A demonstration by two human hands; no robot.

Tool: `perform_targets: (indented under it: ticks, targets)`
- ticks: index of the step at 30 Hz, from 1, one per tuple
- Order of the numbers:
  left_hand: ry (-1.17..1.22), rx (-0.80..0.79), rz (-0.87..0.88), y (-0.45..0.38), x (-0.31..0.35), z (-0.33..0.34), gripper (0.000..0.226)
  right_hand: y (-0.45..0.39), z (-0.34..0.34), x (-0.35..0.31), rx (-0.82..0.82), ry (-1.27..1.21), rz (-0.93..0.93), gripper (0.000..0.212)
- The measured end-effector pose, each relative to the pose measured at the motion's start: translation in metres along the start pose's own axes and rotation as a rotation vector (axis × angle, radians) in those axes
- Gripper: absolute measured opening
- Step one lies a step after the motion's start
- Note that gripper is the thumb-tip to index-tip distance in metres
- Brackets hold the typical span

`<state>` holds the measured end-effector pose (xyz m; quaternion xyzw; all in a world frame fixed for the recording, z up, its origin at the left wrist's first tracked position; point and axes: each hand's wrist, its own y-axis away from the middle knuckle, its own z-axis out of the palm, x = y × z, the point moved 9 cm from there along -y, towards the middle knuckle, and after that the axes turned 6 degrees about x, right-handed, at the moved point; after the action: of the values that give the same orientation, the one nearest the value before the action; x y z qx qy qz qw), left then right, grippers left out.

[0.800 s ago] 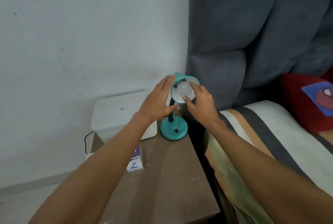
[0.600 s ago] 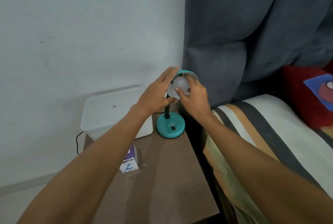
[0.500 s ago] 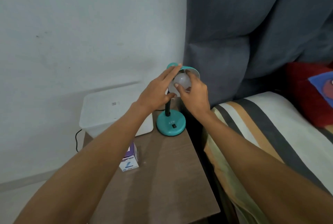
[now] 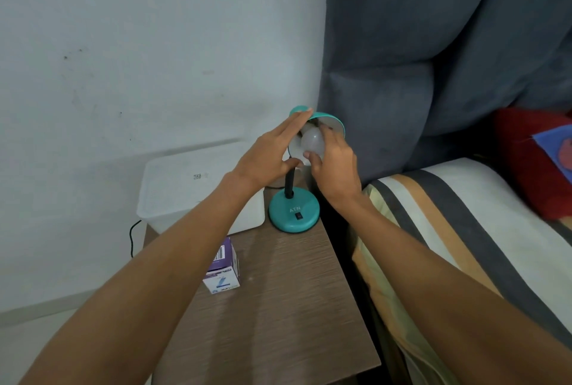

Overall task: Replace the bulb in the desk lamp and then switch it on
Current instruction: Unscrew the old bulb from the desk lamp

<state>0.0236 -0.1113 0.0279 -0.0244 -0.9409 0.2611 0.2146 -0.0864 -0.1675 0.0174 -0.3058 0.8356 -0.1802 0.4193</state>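
A teal desk lamp (image 4: 293, 212) with a round base and a black neck stands at the far end of a brown bedside table (image 4: 278, 316). Its teal shade (image 4: 331, 121) tilts toward me. A white bulb (image 4: 312, 140) sits inside the shade. My left hand (image 4: 272, 152) clasps the shade's left side, fingers along its rim and thumb under it. My right hand (image 4: 332, 164) grips the bulb with thumb and fingertips. A black rocker switch (image 4: 298, 216) shows on the lamp's base.
A purple and white bulb box (image 4: 223, 268) stands on the table near my left forearm. A white plastic container (image 4: 192, 186) sits behind it against the wall, with a black cable (image 4: 132, 237) beside it. A bed with a striped sheet (image 4: 464, 230) and a grey headboard (image 4: 433, 59) lies right.
My right hand's fingers have shifted around the bulb, thumb now at its lower edge. My left hand stays on the shade. The view has wandered slightly.
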Motion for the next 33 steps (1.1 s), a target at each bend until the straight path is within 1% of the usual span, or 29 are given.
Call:
perform_targets:
  ticks: [2,3,5,7,8,9,12,14,15,17,18,19,20,22,23,25,28,29,31,33]
  targets:
    - [0.007,0.007,-0.010,0.002,-0.001,-0.002,0.099,0.001,0.002,-0.008,-0.017,0.071,-0.096,0.066]
    - [0.010,0.009,-0.013,0.002,-0.002,-0.003,0.099,0.001,0.001,-0.009,-0.015,0.068,-0.108,0.067]
    - [0.009,0.010,-0.014,0.002,-0.003,-0.003,0.099,0.002,0.001,-0.006,0.002,0.011,-0.068,0.065]
    - [0.006,0.006,-0.011,0.002,-0.003,-0.001,0.098,0.002,0.000,0.001,0.015,-0.058,0.033,0.063]
    - [0.005,0.006,-0.013,0.002,-0.003,0.000,0.098,0.001,0.001,0.003,0.009,-0.065,0.072,0.062]
    - [0.003,0.008,-0.017,0.002,-0.002,0.001,0.099,-0.001,0.002,0.002,0.002,-0.037,0.073,0.061]
    - [-0.009,0.015,-0.024,0.002,-0.001,0.002,0.102,-0.001,0.003,-0.010,-0.006,0.104,-0.072,0.064]
    - [-0.012,0.012,-0.022,0.001,-0.002,0.002,0.102,0.001,0.003,-0.011,0.006,0.082,-0.089,0.066]
    - [-0.016,0.006,-0.016,0.000,-0.002,0.002,0.102,0.002,0.002,-0.009,0.026,0.042,-0.062,0.064]
    - [-0.021,-0.005,-0.009,-0.001,-0.001,0.003,0.102,0.002,-0.001,0.000,0.064,-0.035,0.054,0.062]
    - [-0.021,-0.007,-0.015,0.000,-0.001,0.003,0.102,0.001,0.000,0.003,0.061,-0.041,0.099,0.060]
    - [-0.018,-0.007,-0.024,0.000,-0.001,0.003,0.102,0.000,0.001,0.003,0.050,-0.017,0.105,0.059]
    - [-0.012,-0.003,-0.032,0.001,-0.001,0.003,0.103,-0.001,0.001,-0.001,0.041,0.025,0.062,0.058]
    - [-0.001,0.010,-0.042,0.001,-0.002,0.001,0.103,0.000,0.004,-0.010,0.016,0.103,-0.064,0.064]
    - [-0.001,0.013,-0.045,0.001,-0.002,0.000,0.103,0.001,0.004,-0.012,0.015,0.109,-0.096,0.066]
    - [-0.005,0.007,-0.041,0.000,-0.002,0.000,0.102,0.003,0.002,-0.010,0.036,0.051,-0.074,0.066]
    - [-0.008,-0.002,-0.038,0.001,0.001,0.003,0.102,0.002,0.002,0.001,0.037,-0.009,0.058,0.064]
    - [-0.008,0.001,-0.040,0.001,0.001,0.004,0.103,0.001,0.002,0.000,0.030,0.019,0.051,0.064]
    - [-0.006,0.012,-0.043,0.002,0.001,0.002,0.103,0.001,0.003,-0.007,0.011,0.110,-0.060,0.068]
    - [-0.008,0.016,-0.042,0.002,0.001,0.001,0.102,0.003,0.004,-0.011,0.007,0.123,-0.129,0.073]
